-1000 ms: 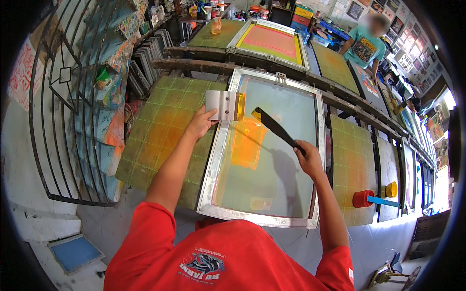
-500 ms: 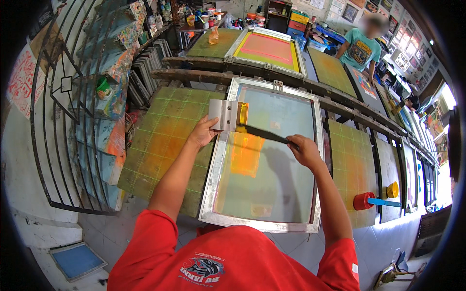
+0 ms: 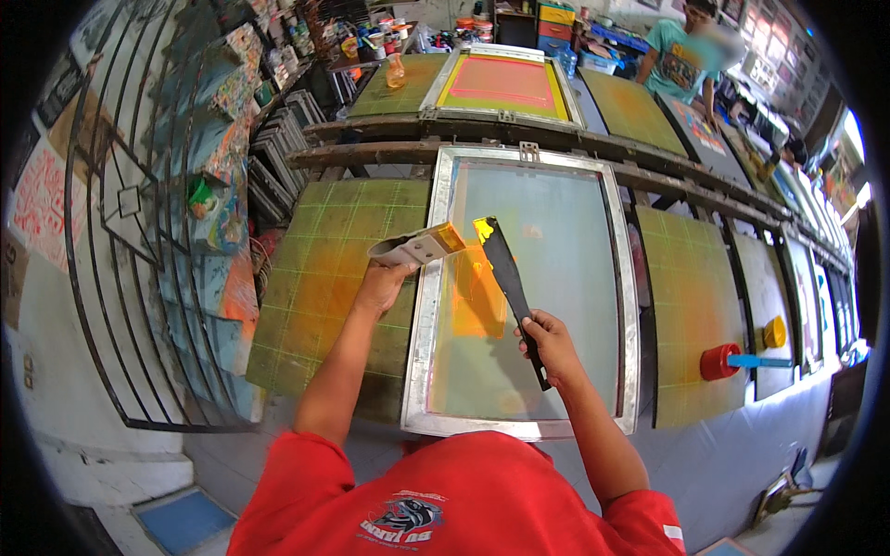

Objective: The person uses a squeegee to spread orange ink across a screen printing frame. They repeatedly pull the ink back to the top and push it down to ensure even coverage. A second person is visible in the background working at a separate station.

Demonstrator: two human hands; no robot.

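Before me lies a screen printing frame [image 3: 626, 306] with a silver metal border and pale mesh. A patch of orange-yellow ink [image 3: 479, 310] covers the mesh's left part. My left hand [image 3: 382, 285] is closed on a squeegee [image 3: 414, 247] with a metal handle, tilted above the frame's left edge, yellow ink along its blade. In my right hand [image 3: 547, 343] is a long black spatula [image 3: 505, 269], held upright-slanting over the mesh, with yellow ink on its tip. The tip is close to the squeegee blade but apart from it.
Green-gridded printing boards [image 3: 324, 287] flank the frame. On the right stand a red cup [image 3: 719, 362] with a blue handle across it and a yellow cup [image 3: 773, 332]. Another screen [image 3: 501, 88] lies across the rail. A person in a teal shirt [image 3: 681, 60] stands at the far right.
The squeegee has tilted from face-on to edge-up and moved slightly down. The spatula has swung away from its blade to a steep angle, and my right hand has moved lower and nearer.
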